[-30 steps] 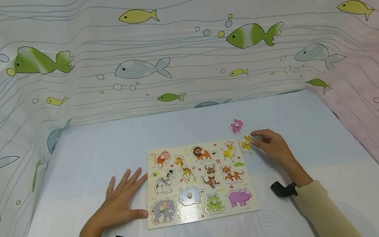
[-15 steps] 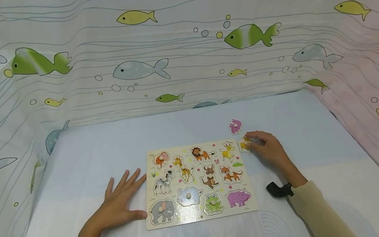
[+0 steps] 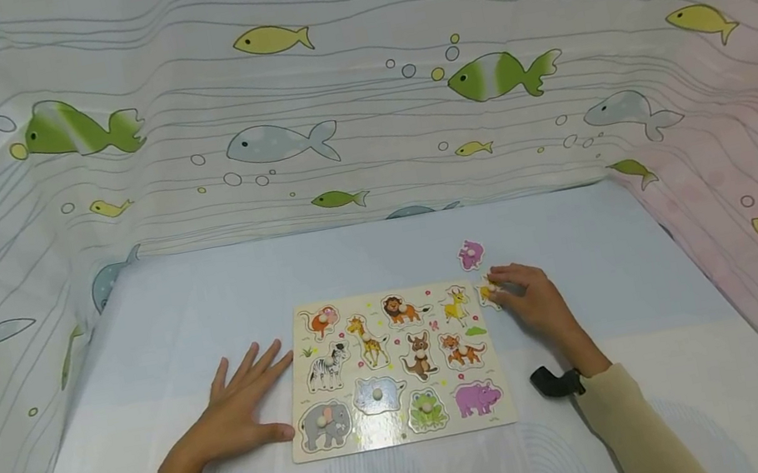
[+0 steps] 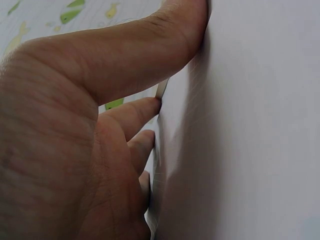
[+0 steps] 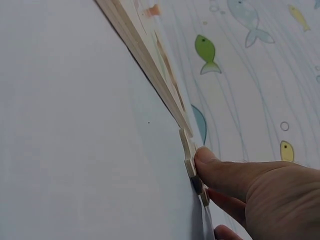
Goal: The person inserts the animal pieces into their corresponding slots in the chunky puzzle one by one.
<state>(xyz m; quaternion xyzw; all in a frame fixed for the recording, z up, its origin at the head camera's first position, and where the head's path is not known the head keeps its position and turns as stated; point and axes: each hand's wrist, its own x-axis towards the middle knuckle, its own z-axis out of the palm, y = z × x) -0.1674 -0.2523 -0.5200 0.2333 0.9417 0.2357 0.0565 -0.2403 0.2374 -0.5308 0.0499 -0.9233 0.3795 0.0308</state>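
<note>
A wooden animal puzzle board (image 3: 400, 358) lies flat on the table. My left hand (image 3: 237, 414) rests on the table with fingers spread, thumb and fingertips at the board's left edge. In the left wrist view the left thumb and fingers (image 4: 142, 112) reach that edge. My right hand (image 3: 533, 298) pinches a yellow goat-like puzzle piece (image 3: 486, 293) beside the board's top right corner. The right wrist view has this piece (image 5: 190, 167) edge-on, with the thumb on its face; the fingers partly hide it. The matching yellow animal picture (image 3: 455, 305) is on the board.
A purple hippo piece (image 3: 471, 254) with a knob lies behind the board's right end. Several knobbed pieces sit in the board, including an elephant (image 3: 325, 428) and a frog (image 3: 426, 412). A fish-patterned cloth (image 3: 362, 138) surrounds the table's back and sides.
My right hand has come in slightly left, and its fingers have closed on the yellow piece. The left hand stays at the board's edge. The head view has shifted a little.
</note>
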